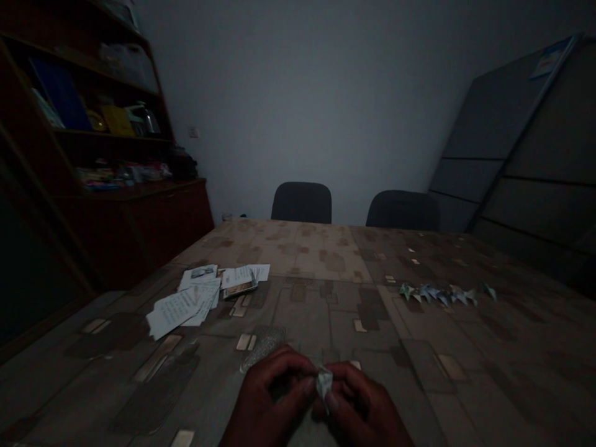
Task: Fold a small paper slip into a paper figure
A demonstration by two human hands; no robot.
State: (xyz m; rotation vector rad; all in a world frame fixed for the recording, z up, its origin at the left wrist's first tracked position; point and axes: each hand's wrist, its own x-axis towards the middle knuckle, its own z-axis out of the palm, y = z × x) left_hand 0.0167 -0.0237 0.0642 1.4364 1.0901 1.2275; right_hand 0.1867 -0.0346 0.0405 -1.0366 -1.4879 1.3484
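Between the fingertips of both hands is a small piece of folded paper [324,383], pale and pointed at its lower end. My left hand [274,397] pinches it from the left, with thumb and forefinger closed on its edge. From the other side my right hand [358,400] grips it the same way, its thumb in front. Both hands are low over the near edge of the table. Dim light hides the paper's finer folds.
A patterned cloth covers the table [316,310]. Printed paper sheets [186,304] lie spread at left, beside a small stack of cards [239,280]. Several small folded paper figures [437,294] stand in a row at right. Two chairs [302,202] are behind the far edge.
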